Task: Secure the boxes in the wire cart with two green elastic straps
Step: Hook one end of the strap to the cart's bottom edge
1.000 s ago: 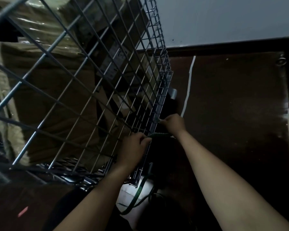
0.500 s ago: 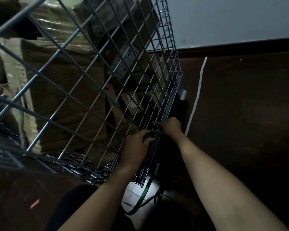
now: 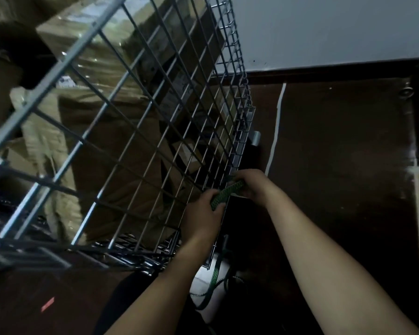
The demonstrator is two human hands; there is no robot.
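A grey wire cart (image 3: 121, 131) fills the left half of the view, with brown cardboard boxes (image 3: 87, 122) stacked behind its mesh wall. A short length of green elastic strap (image 3: 225, 192) with a row of holes stretches between my hands at the cart's lower right corner. My left hand (image 3: 201, 218) grips its lower end against the mesh. My right hand (image 3: 249, 184) grips its upper end beside the corner post. Below my left wrist more green strap (image 3: 214, 276) hangs down and loops on the floor.
Dark brown floor (image 3: 336, 177) spreads to the right, crossed by a thin white line (image 3: 275, 134). A pale wall (image 3: 324, 27) with a dark skirting stands behind. A caster (image 3: 255, 139) sticks out at the cart's corner. A small red mark (image 3: 47, 304) lies on the floor at lower left.
The strap piece between my hands now shows longer and flatter, angled up towards my right hand. Both hands have stayed at the cart's corner. The camera has shifted.
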